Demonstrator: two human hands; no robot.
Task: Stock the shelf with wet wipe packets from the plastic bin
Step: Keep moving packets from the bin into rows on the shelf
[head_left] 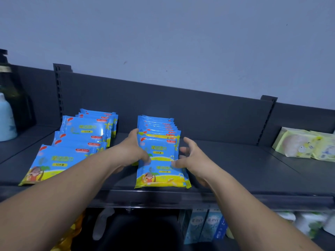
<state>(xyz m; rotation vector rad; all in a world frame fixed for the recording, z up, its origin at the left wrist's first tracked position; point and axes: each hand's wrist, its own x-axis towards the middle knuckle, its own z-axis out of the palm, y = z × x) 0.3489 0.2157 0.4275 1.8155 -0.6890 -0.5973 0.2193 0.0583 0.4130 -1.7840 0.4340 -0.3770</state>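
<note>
Two rows: wet wipe packets lie on the dark shelf [244, 169]; the middle row [159, 140] sits between both grips, and the left row [79, 138] lies to the left of the left grip.
Row direction: each row runs from the shelf's front edge back toward the rear panel, with the packets overlapping like shingles.
Packet axis: the long side runs left to right, parallel to the shelf's front edge; the printed faces point up and the lettering reads upright from the front.
Packet looks: glossy blue upper half, yellow lower half, a cartoon child by a palm tree, a red mark at the top left corner, a small yellow label.
Left grip [135, 151]: fingers laid straight along the middle row's left edge, thumb pressed on a packet face.
Right grip [188, 156]: fingers spread and blurred, just beside the row's right edge; the thumb tip touches the front packet [163, 176].
Far right of the right grip: pale green packs [297, 144], well apart.
Far left of the left grip: a pale blue bottle [6, 120].
</note>
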